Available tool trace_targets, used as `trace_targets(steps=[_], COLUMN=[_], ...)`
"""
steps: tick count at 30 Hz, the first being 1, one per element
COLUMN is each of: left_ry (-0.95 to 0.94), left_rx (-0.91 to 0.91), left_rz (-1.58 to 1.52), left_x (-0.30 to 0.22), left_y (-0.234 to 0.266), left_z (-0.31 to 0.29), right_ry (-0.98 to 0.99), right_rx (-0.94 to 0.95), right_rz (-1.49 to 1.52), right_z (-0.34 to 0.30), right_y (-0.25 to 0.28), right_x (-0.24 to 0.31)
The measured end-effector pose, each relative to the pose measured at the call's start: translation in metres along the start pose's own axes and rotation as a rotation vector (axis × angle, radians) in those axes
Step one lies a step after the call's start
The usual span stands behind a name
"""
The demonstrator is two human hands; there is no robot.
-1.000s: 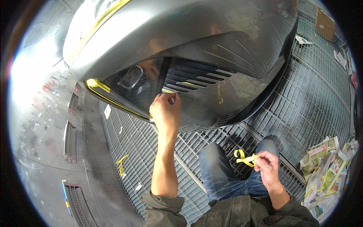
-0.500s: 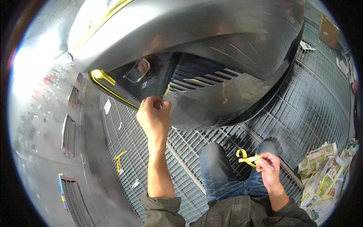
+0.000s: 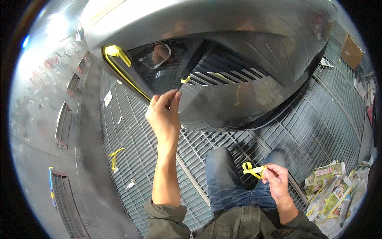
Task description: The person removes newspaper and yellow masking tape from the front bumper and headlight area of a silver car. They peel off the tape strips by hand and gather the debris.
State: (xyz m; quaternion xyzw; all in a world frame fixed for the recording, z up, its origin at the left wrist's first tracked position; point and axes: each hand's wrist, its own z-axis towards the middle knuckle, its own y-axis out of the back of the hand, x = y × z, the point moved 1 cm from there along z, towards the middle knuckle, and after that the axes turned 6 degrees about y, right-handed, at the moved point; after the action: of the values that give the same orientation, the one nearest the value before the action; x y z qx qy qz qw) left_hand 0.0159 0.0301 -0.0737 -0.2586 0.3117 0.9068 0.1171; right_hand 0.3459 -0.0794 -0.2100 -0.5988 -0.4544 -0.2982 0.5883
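Observation:
A large grey car bumper (image 3: 223, 107), glossy and curved, stands in front of me. In its front is a dark grille opening with a row of slanted slats (image 3: 223, 77). My left hand (image 3: 164, 113) is at the lower edge of that opening, thumb and forefinger pinched; whatever may be between them is hidden. A short yellow tape end (image 3: 186, 79) sticks up by the slats, just beyond those fingertips. Yellow masking tape (image 3: 113, 51) also lines the opening's left corner. Over my knees, my right hand (image 3: 277, 181) pinches a curled strip of yellow masking tape (image 3: 251, 170).
Metal floor grating (image 3: 318, 115) lies under everything. Crumpled printed paper with tape scraps (image 3: 334, 191) is heaped at the lower right. A cardboard box (image 3: 351, 51) stands far right. A loose yellow tape piece (image 3: 114, 157) lies at left, near the wall with vents (image 3: 63, 123).
My left hand has come slightly away from the tape end at the slats. My right hand still holds the curled tape, a little further left in view. The whole view has shifted slightly.

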Motion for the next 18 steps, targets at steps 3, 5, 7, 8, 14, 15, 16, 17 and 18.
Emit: trace_targets(steps=[3,5,7,8,14,15,16,17,18], left_ry=[0.036,0.038,0.025,0.005,0.006,-0.009,-0.023,-0.047,-0.036], left_rx=[0.044,0.053,0.037,0.016,-0.017,-0.021,-0.024,-0.032,-0.012], left_rz=[0.065,0.094,0.163,0.185,0.258,0.268,0.279,0.284,0.28], left_x=[-0.007,-0.011,-0.012,-0.012,-0.01,-0.009,-0.007,-0.006,-0.004], left_y=[-0.008,-0.012,-0.014,-0.015,-0.027,-0.029,-0.031,-0.032,-0.033], left_z=[0.014,0.017,0.017,0.016,0.019,0.02,0.022,0.023,0.024], right_ry=[-0.027,-0.012,0.004,0.013,0.025,0.025,0.026,0.028,0.03], right_rx=[-0.022,-0.028,-0.038,-0.04,-0.037,-0.039,-0.038,-0.042,-0.043], right_rz=[0.003,-0.023,-0.031,-0.029,0.008,0.007,0.013,0.004,0.002], right_z=[-0.002,-0.003,-0.005,-0.004,-0.007,-0.008,-0.008,-0.009,-0.009], right_y=[-0.001,-0.001,0.0,0.001,0.004,0.004,0.004,0.003,0.003], right_x=[-0.001,0.0,0.002,0.003,0.008,0.008,0.008,0.008,0.008])
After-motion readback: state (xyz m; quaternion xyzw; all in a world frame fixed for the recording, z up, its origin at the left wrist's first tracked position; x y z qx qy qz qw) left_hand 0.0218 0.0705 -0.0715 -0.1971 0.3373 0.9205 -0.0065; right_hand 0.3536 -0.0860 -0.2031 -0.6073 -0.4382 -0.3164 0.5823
